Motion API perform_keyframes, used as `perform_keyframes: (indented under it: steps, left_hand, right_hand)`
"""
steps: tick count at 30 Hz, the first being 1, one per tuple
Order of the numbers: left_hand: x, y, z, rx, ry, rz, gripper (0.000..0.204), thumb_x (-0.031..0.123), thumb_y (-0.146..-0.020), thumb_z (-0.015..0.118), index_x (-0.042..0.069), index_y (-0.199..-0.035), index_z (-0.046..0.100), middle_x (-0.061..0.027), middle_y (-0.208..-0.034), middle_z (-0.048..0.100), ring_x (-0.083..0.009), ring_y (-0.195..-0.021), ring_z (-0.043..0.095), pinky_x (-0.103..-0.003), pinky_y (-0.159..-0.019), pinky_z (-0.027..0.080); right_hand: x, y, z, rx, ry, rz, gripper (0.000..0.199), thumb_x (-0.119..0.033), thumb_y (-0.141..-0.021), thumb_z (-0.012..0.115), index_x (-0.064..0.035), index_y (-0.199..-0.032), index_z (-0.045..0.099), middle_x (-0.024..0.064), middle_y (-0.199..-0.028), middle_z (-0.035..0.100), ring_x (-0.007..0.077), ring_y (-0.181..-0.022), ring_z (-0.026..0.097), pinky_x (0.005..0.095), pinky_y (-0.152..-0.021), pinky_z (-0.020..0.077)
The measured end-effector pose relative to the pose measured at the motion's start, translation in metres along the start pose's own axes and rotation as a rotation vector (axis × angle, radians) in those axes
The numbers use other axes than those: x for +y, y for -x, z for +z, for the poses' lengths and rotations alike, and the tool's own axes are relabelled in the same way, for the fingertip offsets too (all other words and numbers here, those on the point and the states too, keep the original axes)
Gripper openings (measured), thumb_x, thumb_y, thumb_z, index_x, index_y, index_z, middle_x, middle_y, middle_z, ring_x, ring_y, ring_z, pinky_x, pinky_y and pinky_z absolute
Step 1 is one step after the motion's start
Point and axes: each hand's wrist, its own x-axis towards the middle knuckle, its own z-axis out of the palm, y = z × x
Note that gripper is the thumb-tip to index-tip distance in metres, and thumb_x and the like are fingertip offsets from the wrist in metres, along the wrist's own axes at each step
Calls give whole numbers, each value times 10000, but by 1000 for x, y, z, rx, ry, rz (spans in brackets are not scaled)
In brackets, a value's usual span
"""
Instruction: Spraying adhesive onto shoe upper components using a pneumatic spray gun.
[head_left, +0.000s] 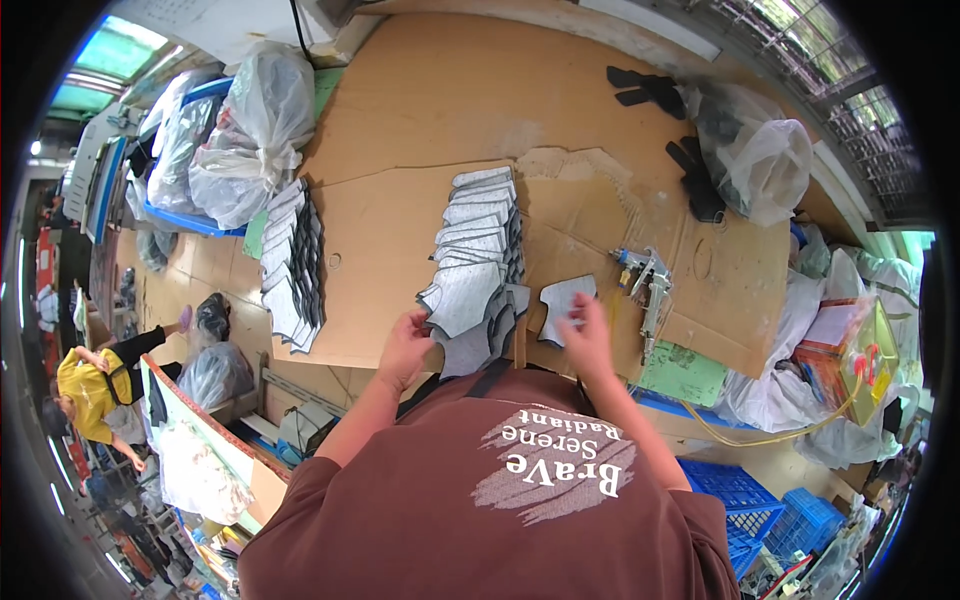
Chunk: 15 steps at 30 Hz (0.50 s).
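Cardboard-covered bench. Spray gun lies right of centre, near a green sheet. Clear plastic bags heaped at far left; another bag at far right beside black cut pieces. Blue crates lower right. A person in yellow stands at left.

clear plastic bags upper left, translucent bag upper right

Place: workshop, factory floor
Evidence: cardboard-covered bench, stacked cut grey pieces, spray gun, bagged stock
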Motion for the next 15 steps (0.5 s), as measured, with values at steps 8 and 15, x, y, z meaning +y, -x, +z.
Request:
perform_keyframes:
  steps: [8,15]
  left_hand:
    - [21,-15,26,93,331,58,500,286,-954,380,-35,-1328,297,-143,-1296,403,-200,-1189,378,-322,-1010,279]
    - [28,-8,52,34,460,67,574,170,-926,428,-73,-1359,140,-173,-1348,326,-227,-1206,367,-315,-977,328]
  right_hand:
    - [-11,-5,70,-316,-201,240,839,-181,-733,645,125,-1330,142,269,-1340,306,310,-1232,353,346,-1022,281]
    - [-40,-10,62,-242,-63,186,860,-198,-732,642,106,-1344,119,275,-1339,303,333,-1253,321,362,-1034,260]
